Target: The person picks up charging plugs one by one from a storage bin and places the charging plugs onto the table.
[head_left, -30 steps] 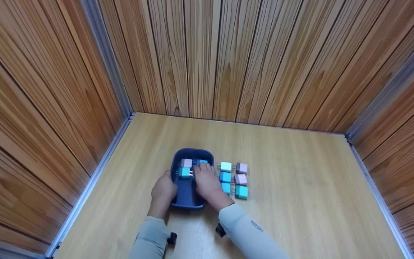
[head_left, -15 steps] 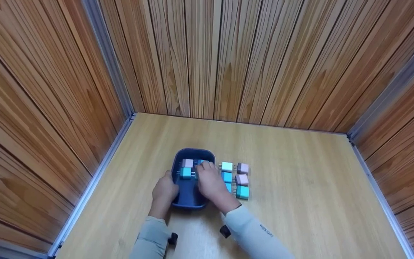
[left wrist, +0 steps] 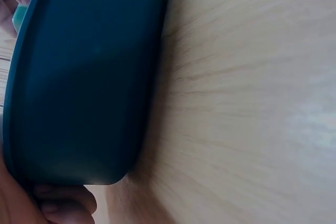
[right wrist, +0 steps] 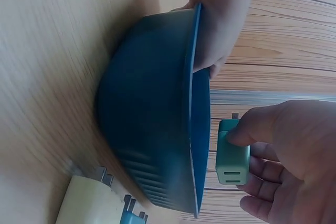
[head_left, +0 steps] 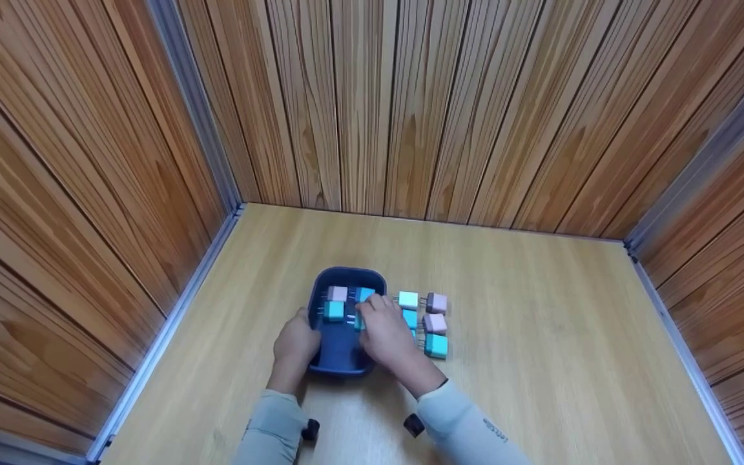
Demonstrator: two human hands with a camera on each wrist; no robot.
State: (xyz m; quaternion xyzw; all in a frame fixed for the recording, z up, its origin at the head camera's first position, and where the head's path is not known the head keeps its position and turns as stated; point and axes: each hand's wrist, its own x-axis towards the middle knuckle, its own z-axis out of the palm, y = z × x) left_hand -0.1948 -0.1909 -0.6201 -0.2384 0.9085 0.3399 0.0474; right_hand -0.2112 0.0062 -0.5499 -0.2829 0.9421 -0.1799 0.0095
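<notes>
A dark blue basin stands on the worktop, and the person's two hands are apart from each other at it. The left hand grips the basin's left rim, its fingers curled against the outside wall. The right hand pinches a green adapter between thumb and fingers, holding it clear of the rim over the basin's open mouth; its prongs point toward the basin's left side and two slots show at its other end.

Three more adapters lie inside the basin: a pink adapter at far left, a blue adapter beside it at far right, and a teal adapter nearer than the pink one.

Just right of the basin, more adapters lie in two columns, prongs toward it. The column nearer the basin has a pale mint adapter at its far end, with blue ones closer to the person, partly hidden by the right hand. The outer column runs from a mauve adapter through a light pink adapter to a turquoise adapter.
</notes>
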